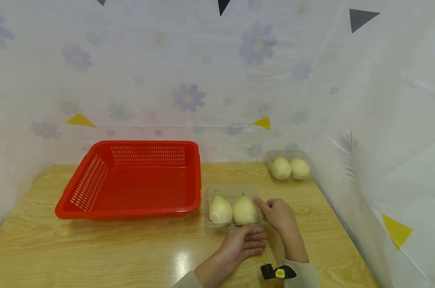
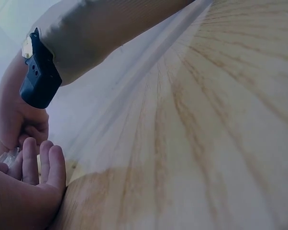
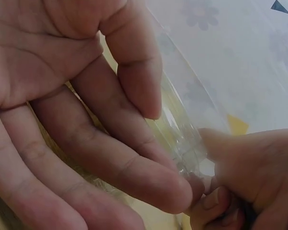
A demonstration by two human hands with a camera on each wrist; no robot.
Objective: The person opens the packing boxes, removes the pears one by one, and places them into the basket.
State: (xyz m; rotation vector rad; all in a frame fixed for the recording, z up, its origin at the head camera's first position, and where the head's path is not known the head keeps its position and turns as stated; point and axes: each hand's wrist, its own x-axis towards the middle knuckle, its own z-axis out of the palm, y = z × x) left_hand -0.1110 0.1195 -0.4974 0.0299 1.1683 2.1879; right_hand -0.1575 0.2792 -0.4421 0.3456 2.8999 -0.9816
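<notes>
A clear plastic fruit box (image 1: 227, 191) with two pale yellow pears (image 1: 220, 211) lies at the middle right of the table in the head view. My right hand (image 1: 280, 216) pinches its right edge, thumb on top and the other fingers curled. At the box's front edge is my left hand (image 1: 240, 246), palm turned right, fingers extended and spread. In the right wrist view the left hand (image 3: 91, 110) fills the foreground, its thumb against the clear plastic; the right hand (image 3: 254, 179) grips the plastic beyond. Whether the lid is fastened cannot be told.
A red plastic basket (image 1: 131, 214) with slotted walls stands to the left. Another clear box (image 1: 273, 154) with two pears (image 1: 281, 168) sits at the back right corner. The wooden table (image 1: 105, 256) meets a patterned sheet (image 1: 217, 80) behind and at the sides.
</notes>
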